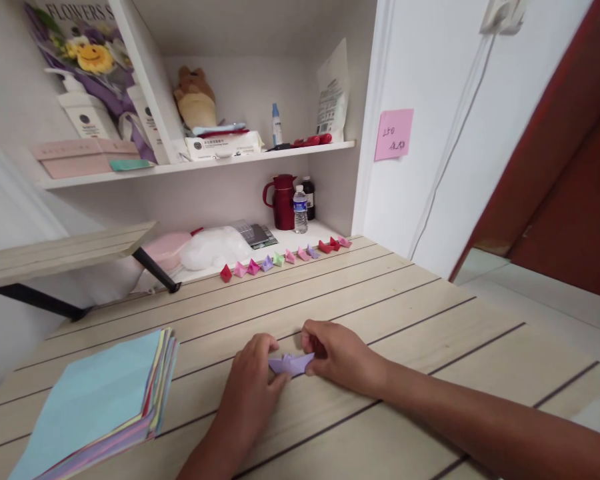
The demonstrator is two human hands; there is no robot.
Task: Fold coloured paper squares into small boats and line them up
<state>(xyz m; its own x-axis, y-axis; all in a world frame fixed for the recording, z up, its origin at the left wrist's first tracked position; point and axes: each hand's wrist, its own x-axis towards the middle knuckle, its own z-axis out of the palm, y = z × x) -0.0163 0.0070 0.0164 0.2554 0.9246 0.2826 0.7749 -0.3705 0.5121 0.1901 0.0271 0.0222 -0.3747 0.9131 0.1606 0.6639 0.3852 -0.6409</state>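
Note:
A small purple folded paper boat is between my two hands, low over the wooden table. My left hand pinches its left end between thumb and fingers. At the boat's right end, the thumb and curled fingers of my right hand close on the tip. The boat's middle shows a small raised fold. Both fingertips partly cover its ends.
A stack of coloured paper lies at the left. Several folded paper boats form a row along the table's back edge. Behind them stand a red jug and a water bottle. A small raised shelf is at the left.

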